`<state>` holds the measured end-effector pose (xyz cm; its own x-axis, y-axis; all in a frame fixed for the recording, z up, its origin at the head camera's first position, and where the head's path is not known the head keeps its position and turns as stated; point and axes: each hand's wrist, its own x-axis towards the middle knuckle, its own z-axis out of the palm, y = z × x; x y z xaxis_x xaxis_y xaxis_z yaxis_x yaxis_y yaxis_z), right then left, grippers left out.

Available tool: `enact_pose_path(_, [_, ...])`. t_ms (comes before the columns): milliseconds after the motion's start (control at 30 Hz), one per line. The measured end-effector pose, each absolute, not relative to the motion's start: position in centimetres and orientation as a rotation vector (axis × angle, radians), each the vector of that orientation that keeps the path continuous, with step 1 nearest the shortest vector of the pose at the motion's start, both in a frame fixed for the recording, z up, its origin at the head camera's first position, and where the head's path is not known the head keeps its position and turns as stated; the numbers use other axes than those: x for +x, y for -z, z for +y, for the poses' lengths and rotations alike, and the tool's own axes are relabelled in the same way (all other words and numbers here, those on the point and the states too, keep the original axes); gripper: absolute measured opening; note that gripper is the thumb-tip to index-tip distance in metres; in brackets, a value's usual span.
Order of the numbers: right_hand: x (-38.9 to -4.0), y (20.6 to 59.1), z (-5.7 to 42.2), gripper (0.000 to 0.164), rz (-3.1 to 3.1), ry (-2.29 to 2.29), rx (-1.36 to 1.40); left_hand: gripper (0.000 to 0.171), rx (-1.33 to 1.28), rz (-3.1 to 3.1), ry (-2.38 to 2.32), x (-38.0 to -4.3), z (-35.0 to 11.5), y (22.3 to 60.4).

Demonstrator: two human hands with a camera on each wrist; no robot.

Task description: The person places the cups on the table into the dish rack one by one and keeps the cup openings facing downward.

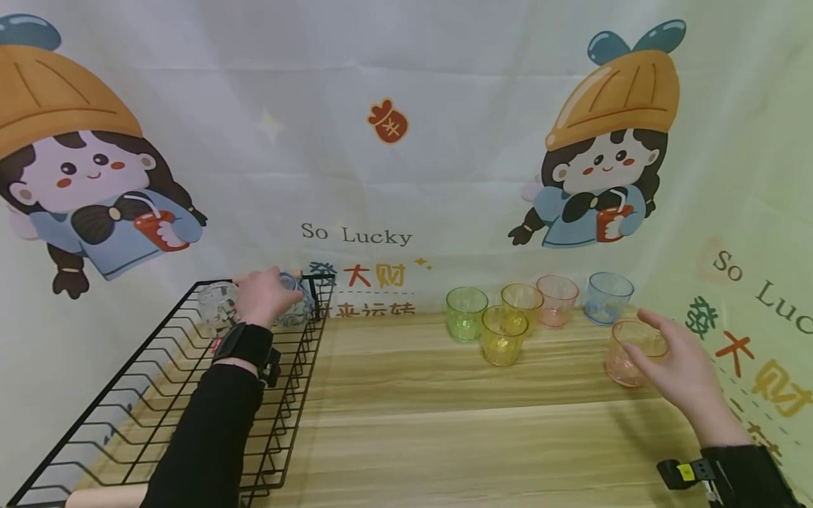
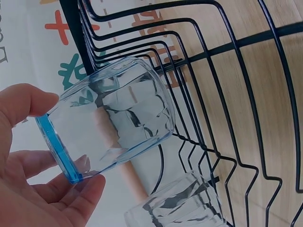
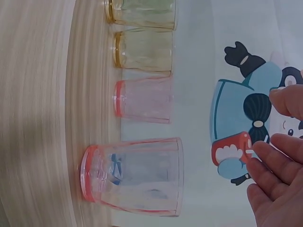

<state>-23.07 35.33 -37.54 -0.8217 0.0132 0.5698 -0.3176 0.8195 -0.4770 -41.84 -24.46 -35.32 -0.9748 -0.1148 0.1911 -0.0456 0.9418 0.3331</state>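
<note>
Inside the far end of the black wire rack [image 1: 298, 395], my left hand [image 1: 262, 296] grips a blue-tinted glass [image 2: 111, 118]. In the left wrist view the thumb and fingers sit around its thick blue base, and its mouth points down into the rack. A clear glass [image 1: 218, 309] stands beside it in the rack. My right hand [image 1: 682, 363] is at the right of the table, thumb and fingers spread, holding nothing. Nearest to it is a pink glass [image 3: 137, 177], upright on the table; the right wrist view shows a gap between fingers and glass.
Along the back of the wooden table [image 1: 406, 451] stand a green glass [image 1: 466, 317], two yellow glasses [image 1: 504, 339], another pink glass [image 1: 557, 303] and a blue glass [image 1: 608, 300]. A printed cloth [image 1: 444, 162] hangs behind them. The rack's wires rise on the left.
</note>
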Motion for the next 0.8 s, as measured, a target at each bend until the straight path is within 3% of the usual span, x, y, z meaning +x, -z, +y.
enact_pose_path(67, [-23.0, 37.6, 35.5, 0.058, -2.434, -0.771, 0.224, 0.061, 0.158, -2.911, 0.528, -40.3, -23.5, 34.0])
enact_pose_path(300, [-23.0, 38.1, 35.8, 0.058, -2.433, -0.75, 0.226, 0.06, 0.118, -2.828, 0.397, -44.7, -26.0, 38.6])
enact_pose_path(533, [-23.3, 38.6, 35.8, 0.057, -2.413, -0.747, 0.243, 0.054, 0.167, -2.858, 0.455, -42.2, -24.4, 36.9])
enact_pose_path(700, [-23.4, 38.9, 35.9, 0.057, -2.404, -0.734, 0.256, 0.059, 0.155, -2.81, 0.345, -44.5, -26.1, 39.6])
enact_pose_path(800, [-23.5, 39.1, 36.0, 0.057, -2.4, -0.717, 0.253, 0.061, 0.126, -2.814, 0.399, -44.3, -26.0, 39.4])
